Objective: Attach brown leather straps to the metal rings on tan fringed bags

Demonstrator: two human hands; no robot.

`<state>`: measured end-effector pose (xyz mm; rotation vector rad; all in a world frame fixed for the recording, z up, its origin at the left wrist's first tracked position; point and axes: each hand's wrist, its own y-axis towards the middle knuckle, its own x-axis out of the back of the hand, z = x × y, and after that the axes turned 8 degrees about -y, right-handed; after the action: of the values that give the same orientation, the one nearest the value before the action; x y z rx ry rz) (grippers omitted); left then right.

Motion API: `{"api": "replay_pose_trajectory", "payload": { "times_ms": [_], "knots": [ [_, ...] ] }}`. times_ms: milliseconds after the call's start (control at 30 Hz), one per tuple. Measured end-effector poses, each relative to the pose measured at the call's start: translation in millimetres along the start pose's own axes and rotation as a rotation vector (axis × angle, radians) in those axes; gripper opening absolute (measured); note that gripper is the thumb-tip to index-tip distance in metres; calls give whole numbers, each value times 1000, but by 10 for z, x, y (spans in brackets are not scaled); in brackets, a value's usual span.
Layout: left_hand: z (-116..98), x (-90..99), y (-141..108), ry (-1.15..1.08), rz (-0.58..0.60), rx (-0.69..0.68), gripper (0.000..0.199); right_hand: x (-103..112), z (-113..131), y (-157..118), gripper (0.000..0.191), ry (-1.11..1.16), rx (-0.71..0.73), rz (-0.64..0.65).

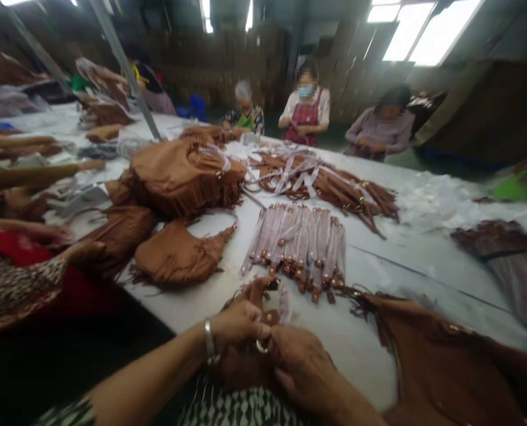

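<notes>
Pinching a studded brown strap (270, 318) with left hand (236, 325) and right hand (305, 358) together, at the white table's (365, 349) near edge; cannot tell exact finger placement. Just beyond grip: plastic-wrapped straps (303, 236), lying lengthwise toward the body, near both hands.

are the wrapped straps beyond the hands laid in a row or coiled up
Laid in a row: the straps lie mostly side by side on the white table, nearly parallel, no coils visible.

A workshop, with people (306, 112) along a table (361, 349) heaped with fringed bags (170, 171).
</notes>
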<state>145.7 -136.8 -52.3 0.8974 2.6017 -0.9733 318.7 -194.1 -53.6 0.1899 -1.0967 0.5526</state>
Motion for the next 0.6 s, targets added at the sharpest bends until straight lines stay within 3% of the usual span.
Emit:
{"api": "replay_pose_trajectory", "payload": {
  "times_ms": [100,200,333,467,600],
  "knots": [
    [22,51,24,-128,-15,45,38,-5,21,-99,31,70,-77,-69],
    [40,37,25,-198,-153,-77,37,-17,-7,-15,42,46,-197,-143],
    [166,-9,-26,-210,-280,-193,38,-97,-1,50,50,-23,-214,-188],
    [292,-21,-58,-189,-240,-191,41,-139,6,63,47,-55,-184,-177],
    [255,45,-81,-141,-148,-173,36,-128,-5,53,41,-45,-140,-152]
  ]
}}
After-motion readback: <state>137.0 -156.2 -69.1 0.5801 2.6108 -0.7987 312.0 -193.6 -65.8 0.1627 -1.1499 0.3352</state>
